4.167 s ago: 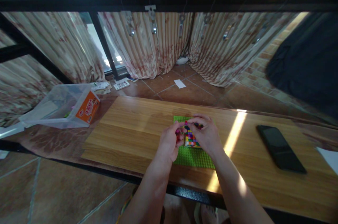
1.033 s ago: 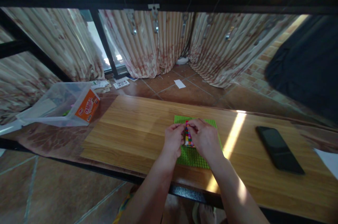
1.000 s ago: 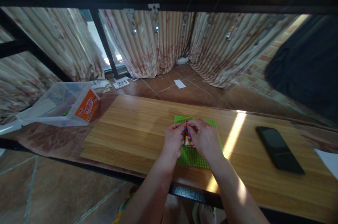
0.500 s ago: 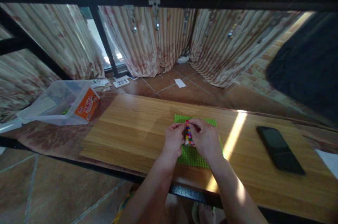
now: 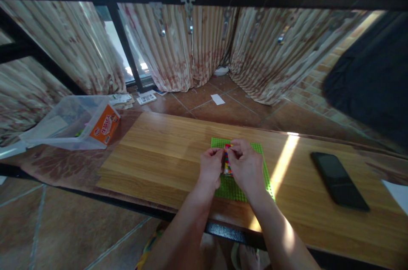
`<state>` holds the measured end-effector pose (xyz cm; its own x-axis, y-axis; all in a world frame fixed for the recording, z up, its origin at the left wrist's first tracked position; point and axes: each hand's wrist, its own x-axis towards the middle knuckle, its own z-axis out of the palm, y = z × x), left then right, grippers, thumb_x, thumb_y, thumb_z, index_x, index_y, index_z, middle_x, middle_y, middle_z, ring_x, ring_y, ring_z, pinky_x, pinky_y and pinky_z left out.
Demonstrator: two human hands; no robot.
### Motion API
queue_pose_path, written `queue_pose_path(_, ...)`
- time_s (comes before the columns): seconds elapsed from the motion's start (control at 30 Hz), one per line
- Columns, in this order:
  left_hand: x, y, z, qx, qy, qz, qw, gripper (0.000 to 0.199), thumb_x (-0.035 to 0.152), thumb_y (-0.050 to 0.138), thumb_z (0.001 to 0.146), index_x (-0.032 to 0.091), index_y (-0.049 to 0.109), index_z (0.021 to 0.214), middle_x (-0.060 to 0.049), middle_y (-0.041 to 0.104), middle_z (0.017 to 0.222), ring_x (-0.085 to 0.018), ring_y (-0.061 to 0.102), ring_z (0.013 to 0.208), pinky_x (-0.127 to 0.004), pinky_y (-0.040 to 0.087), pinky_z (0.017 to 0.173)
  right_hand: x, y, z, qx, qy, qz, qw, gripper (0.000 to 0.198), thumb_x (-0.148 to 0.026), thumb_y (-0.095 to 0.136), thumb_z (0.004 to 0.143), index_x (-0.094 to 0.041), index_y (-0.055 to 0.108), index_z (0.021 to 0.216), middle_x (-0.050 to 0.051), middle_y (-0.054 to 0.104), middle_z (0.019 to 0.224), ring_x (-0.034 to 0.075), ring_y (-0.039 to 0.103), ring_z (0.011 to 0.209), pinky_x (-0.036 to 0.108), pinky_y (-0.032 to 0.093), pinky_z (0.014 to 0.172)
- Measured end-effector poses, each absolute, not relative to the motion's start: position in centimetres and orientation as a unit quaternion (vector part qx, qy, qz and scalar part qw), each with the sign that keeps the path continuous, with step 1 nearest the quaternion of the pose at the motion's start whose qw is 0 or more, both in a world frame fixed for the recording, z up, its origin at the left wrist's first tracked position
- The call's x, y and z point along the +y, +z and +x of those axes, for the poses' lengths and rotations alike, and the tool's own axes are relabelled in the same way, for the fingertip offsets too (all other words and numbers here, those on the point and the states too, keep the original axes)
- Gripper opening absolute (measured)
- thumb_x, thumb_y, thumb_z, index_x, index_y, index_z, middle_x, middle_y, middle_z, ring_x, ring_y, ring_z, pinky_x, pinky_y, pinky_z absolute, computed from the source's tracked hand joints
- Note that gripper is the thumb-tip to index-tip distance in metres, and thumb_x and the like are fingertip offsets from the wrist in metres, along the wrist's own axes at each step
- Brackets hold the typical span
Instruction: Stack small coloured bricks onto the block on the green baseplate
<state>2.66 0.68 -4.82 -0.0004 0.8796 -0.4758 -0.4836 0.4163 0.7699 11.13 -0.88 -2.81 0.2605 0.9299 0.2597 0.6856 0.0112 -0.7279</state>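
Note:
A green studded baseplate (image 5: pixel 234 191) lies on the wooden board. On it stands a block of multicoloured toy bricks (image 5: pixel 227 167), red, yellow, purple and white among them, partly hidden between my hands. From the left, my left hand (image 5: pixel 210 166) grips the block's side with thumb and fingers pinched together. My right hand (image 5: pixel 247 164) closes on the right side and far end of the same block, its fingers bent over the top. Whether a separate loose brick is between the fingertips cannot be made out.
A black phone (image 5: pixel 339 181) lies on the wooden board (image 5: pixel 159 151) to the right. At the left stands a clear plastic bin (image 5: pixel 66 140) with an orange label and a few small pieces inside. White paper (image 5: pixel 397 195) shows at the right edge. Curtains (image 5: pixel 178 57) hang behind.
My right hand has shifted slightly, its fingers reaching a little farther over the far end of the brick block. My left hand keeps nearly the same hold. The view has tilted slightly.

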Motion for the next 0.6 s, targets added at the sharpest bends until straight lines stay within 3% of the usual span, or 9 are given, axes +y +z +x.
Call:
queue_pose_path(0.33,0.6,-4.5,2.8,0.492,0.509,0.202,0.677,0.016,0.024,0.068,0.068,0.015,0.055,0.065,0.007,0.045,0.046,-0.004,0.034,0.035,-0.018,0.024,0.037,-0.8,-3.0,11.3,-0.591,0.147,-0.692,0.387,0.017,-0.02,0.05,0.079,-0.02,0.06,0.093,0.006,0.072,0.077,0.02,0.067,0.068,0.032,0.048,0.065)
queue_pose_path(0.47,0.6,-4.2,2.3,0.473,0.508,0.176,0.698,0.017,0.021,0.066,0.07,0.015,0.052,0.063,0.008,0.04,0.046,-0.001,0.027,0.033,-0.016,0.017,0.035,-0.9,-2.8,11.8,-0.579,0.143,-0.683,0.421,0.015,-0.023,0.051,0.08,-0.019,0.061,0.092,0.006,0.072,0.078,0.019,0.067,0.07,0.033,0.049,0.067)
queue_pose_path(0.6,0.9,-3.3,1.2,0.419,0.535,0.105,0.727,0.016,0.026,0.062,0.078,0.013,0.057,0.07,0.005,0.047,0.053,0.0,0.029,0.036,-0.013,0.019,0.034,-1.3,-1.8,12.2,-0.577,0.13,-0.661,0.461,0.014,-0.026,0.052,0.082,-0.02,0.064,0.084,0.004,0.07,0.076,0.017,0.065,0.068,0.031,0.049,0.065)
